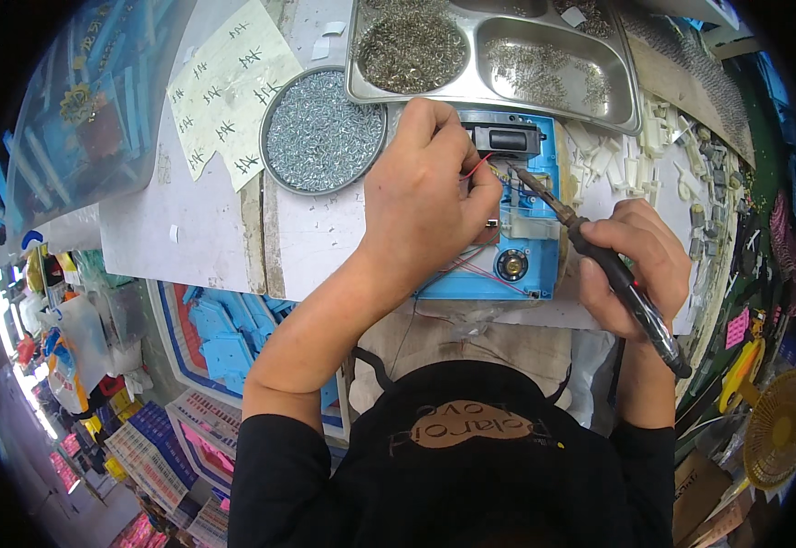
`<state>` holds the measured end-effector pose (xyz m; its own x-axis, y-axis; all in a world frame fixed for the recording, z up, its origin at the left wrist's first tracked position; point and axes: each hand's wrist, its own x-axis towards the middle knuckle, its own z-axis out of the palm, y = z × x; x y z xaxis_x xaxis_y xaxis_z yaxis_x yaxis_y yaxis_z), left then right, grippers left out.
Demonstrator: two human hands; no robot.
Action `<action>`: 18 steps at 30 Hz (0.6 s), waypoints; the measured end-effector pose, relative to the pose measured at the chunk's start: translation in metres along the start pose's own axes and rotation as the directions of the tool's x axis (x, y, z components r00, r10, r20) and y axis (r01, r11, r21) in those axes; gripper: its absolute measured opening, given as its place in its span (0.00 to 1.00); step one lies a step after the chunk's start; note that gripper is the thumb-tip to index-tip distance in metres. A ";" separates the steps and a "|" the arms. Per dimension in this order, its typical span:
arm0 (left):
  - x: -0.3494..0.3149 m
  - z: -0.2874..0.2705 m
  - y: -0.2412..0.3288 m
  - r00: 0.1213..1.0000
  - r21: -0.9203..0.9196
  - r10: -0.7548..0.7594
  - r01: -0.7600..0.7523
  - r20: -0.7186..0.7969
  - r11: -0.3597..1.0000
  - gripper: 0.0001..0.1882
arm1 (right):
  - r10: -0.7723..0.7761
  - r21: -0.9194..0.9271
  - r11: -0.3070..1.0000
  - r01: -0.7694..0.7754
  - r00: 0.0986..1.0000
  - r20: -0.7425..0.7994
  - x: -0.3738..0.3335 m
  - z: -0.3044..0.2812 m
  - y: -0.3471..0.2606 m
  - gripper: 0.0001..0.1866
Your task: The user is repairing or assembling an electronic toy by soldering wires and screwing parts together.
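Note:
My right hand (643, 265) is wrapped around a soldering iron (619, 281) with a black handle. Its metal tip points up and left, at or very near the wires below a black rectangular part (508, 139). That part sits at the top of a blue plastic housing (542, 281), which lies on the table with its inside facing up. My left hand (424, 187) is over the housing's left side, fingers pinched on a thin red wire (477, 168). A small round speaker (511, 265) sits lower in the housing, with more thin wires beside it.
Left of the housing stands a round dish (268, 163) full of small screws. A metal compartment tray (636, 114) with small metal parts lies behind. White plastic pieces (599, 155) are heaped to the right, blue pieces (224, 338) fill a crate lower left, and a yellow fan (779, 429) stands lower right.

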<state>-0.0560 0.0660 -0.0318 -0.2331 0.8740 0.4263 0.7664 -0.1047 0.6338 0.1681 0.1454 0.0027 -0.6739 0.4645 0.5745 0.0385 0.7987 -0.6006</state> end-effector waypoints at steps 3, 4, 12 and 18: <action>0.000 0.000 0.000 1.000 -0.010 -0.007 0.007 0.000 1.000 0.06 | -0.013 -0.020 1.000 0.013 1.000 -0.014 -0.005 -0.003 0.001 0.17; 0.000 0.000 0.000 1.000 -0.012 -0.005 0.005 -0.002 1.000 0.06 | 0.001 -0.005 1.000 -0.001 1.000 -0.031 -0.007 -0.003 0.001 0.16; 0.000 0.000 0.000 1.000 0.005 0.017 -0.017 -0.015 1.000 0.07 | 0.047 0.025 0.999 -0.046 0.996 -0.071 -0.014 -0.008 0.004 0.16; 0.001 -0.001 0.002 1.000 -0.008 0.007 -0.007 -0.008 1.000 0.06 | 0.051 0.028 0.998 -0.048 0.995 -0.084 -0.015 -0.010 0.006 0.16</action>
<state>-0.0551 0.0658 -0.0297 -0.2324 0.8697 0.4355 0.7632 -0.1146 0.6360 0.1854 0.1467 -0.0040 -0.6064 0.5350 0.5883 0.0502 0.7641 -0.6431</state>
